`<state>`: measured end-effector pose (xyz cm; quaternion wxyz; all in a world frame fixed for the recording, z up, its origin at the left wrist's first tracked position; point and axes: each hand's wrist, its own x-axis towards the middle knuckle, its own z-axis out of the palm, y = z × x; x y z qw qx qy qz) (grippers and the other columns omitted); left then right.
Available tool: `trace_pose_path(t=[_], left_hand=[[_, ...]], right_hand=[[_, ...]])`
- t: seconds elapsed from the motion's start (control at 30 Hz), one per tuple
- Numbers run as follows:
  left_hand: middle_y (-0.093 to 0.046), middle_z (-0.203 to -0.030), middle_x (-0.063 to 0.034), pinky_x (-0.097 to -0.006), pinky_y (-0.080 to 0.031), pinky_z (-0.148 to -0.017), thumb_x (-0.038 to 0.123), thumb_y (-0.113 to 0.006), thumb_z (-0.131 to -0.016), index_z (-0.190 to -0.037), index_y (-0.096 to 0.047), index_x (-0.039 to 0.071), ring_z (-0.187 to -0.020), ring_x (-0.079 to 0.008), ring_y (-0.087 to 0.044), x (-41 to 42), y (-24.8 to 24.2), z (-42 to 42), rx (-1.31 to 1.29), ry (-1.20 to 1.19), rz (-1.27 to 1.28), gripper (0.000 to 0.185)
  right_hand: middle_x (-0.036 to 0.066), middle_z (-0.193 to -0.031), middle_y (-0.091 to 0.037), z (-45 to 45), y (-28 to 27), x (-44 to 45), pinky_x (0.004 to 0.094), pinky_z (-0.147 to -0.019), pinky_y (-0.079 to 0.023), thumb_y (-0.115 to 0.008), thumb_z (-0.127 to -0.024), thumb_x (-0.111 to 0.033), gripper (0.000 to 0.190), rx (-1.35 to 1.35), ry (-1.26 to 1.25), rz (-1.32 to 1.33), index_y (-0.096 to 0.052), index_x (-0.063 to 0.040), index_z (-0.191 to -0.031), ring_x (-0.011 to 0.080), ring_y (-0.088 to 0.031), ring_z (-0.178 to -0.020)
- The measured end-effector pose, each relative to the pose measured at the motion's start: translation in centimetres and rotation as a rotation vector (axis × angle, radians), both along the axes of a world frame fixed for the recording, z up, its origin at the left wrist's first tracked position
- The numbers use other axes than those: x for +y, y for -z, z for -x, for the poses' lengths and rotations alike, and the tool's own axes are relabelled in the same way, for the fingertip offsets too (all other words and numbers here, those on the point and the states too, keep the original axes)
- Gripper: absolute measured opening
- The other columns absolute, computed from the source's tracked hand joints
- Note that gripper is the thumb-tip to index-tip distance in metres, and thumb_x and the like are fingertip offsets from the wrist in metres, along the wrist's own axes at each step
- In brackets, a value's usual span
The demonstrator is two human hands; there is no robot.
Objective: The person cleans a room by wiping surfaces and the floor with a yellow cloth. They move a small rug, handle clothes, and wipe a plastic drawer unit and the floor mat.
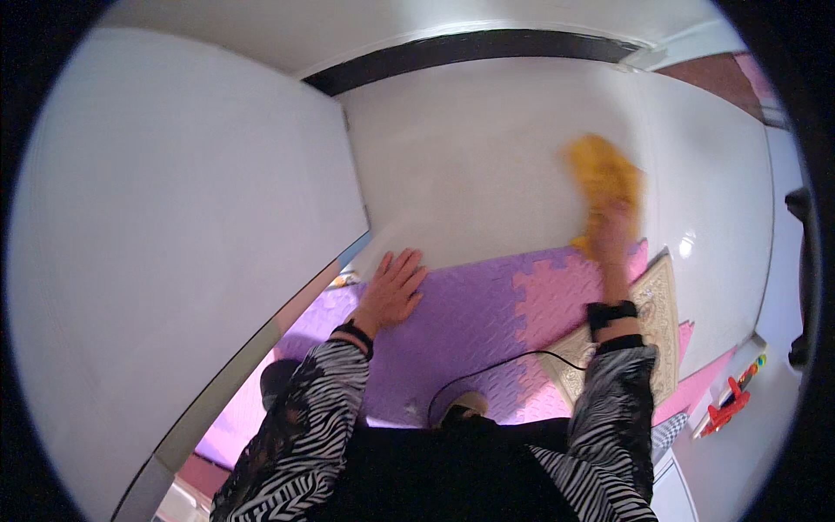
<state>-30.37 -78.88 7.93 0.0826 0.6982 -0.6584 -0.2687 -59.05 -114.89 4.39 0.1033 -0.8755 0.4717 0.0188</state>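
In the head view, my right hand (613, 228) grips a yellow cloth (601, 171) against the pale floor (470, 156). Hand and cloth are both blurred. My left hand (391, 290) rests palm down with fingers spread on a purple foam mat (456, 326), its fingertips at the mat's edge beside the pale floor. Pink foam tiles (561, 287) interlock with the purple ones under my right forearm.
A large white panel (182, 183) fills the left side. Along the wall's foot runs a black baseboard (470, 55). By my right forearm lies a beige embossed board (655, 313). A black cord (496, 363) crosses the mat. Red toy-like objects (727, 408) are at far right.
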Motion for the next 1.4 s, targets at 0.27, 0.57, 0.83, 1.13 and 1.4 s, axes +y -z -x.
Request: trace_pose_path(t=[0.27, 0.57, 0.83, 1.13, 1.4], left_hand=[[-0.031, -0.143, -0.0132, -0.0491, -0.016, -0.111, 0.024, -0.056, -0.083, -0.124, -0.048, 0.007, -0.135, -0.0285, -0.025, 0.0, -0.5, 0.1, 0.033, -0.048, 0.104, 0.045], [-0.031, -0.143, -0.0148, -0.0489, -0.016, -0.111, 0.025, -0.056, -0.084, -0.125, -0.047, 0.005, -0.135, -0.0294, -0.025, 0.8, 0.5, 0.0, 0.010, -0.030, 0.185, 0.046], [-0.056, -0.113, -0.0174, -0.0464, -0.038, -0.096, 0.021, -0.056, -0.082, -0.107, -0.059, 0.003, -0.110, -0.0338, -0.050, 2.7, -1.0, -1.0, -0.095, -0.129, 0.359, 0.030], [-0.058, -0.095, -0.0126, -0.0405, -0.046, -0.080, 0.014, -0.063, -0.072, -0.088, -0.062, 0.004, -0.093, -0.0311, -0.055, 7.6, -0.8, -6.7, -0.245, -0.613, 0.045, 0.019], [-0.056, -0.097, -0.0145, -0.0409, -0.048, -0.076, 0.008, -0.054, -0.077, -0.092, -0.058, 0.002, -0.091, -0.0301, -0.056, 7.4, -0.1, -5.9, -0.353, -0.508, 0.114, 0.017]], right_hand=[[0.020, -0.103, -0.062, 7.1, -4.2, -7.6, 0.0448, -0.080, -0.047, -0.057, -0.082, -0.021, 0.033, -0.096, 0.322, -0.169, -0.057, -0.008, -0.112, 0.0365, -0.060, -0.091], [0.019, -0.111, -0.054, -7.6, -6.3, 16.3, 0.0439, -0.084, -0.046, -0.058, -0.077, -0.009, 0.037, -0.041, -0.228, -0.206, -0.053, -0.008, -0.114, 0.0381, -0.055, -0.097], [0.017, -0.117, -0.046, -7.9, -6.1, 18.4, 0.0461, -0.079, -0.048, -0.056, -0.078, -0.006, 0.040, 0.004, -0.304, -0.064, -0.048, -0.009, -0.117, 0.0382, -0.050, -0.103], [0.014, -0.115, -0.046, -9.9, -5.9, 20.9, 0.0471, -0.075, -0.049, -0.049, -0.083, -0.013, 0.035, 0.214, -0.167, 0.065, -0.048, -0.010, -0.118, 0.0339, -0.051, -0.101], [0.013, -0.113, -0.048, -10.3, -5.7, 21.2, 0.0449, -0.073, -0.048, -0.050, -0.081, -0.012, 0.036, 0.270, -0.123, 0.128, -0.050, -0.011, -0.117, 0.0319, -0.052, -0.100]])
